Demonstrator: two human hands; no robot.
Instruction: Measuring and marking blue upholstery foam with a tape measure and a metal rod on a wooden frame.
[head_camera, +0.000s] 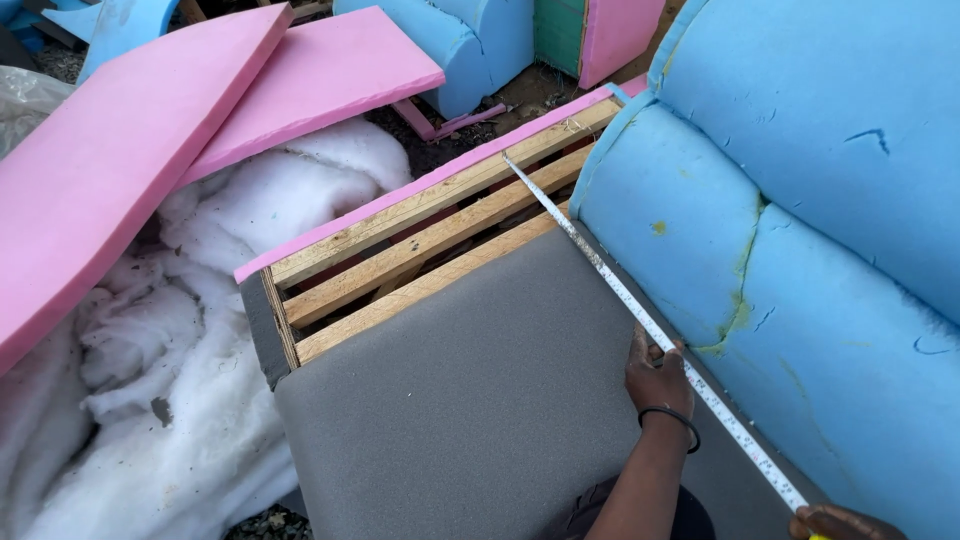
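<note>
A: Where does the measuring tape (600, 262) lie?

B: Stretched along the seam between the grey foam pad (470, 400) and the blue foam backrest (780, 250), its far end reaching the wooden slats (420, 240)

A: And the left hand (655, 378)?

B: The forearm reaches up from below, palm down on the pad, the grip's fingers pinning the tape flat

A: The right hand (840, 523)?

B: Only knuckles show at the bottom edge, by the tape's near end; how far that grip is shut I cannot tell
</note>
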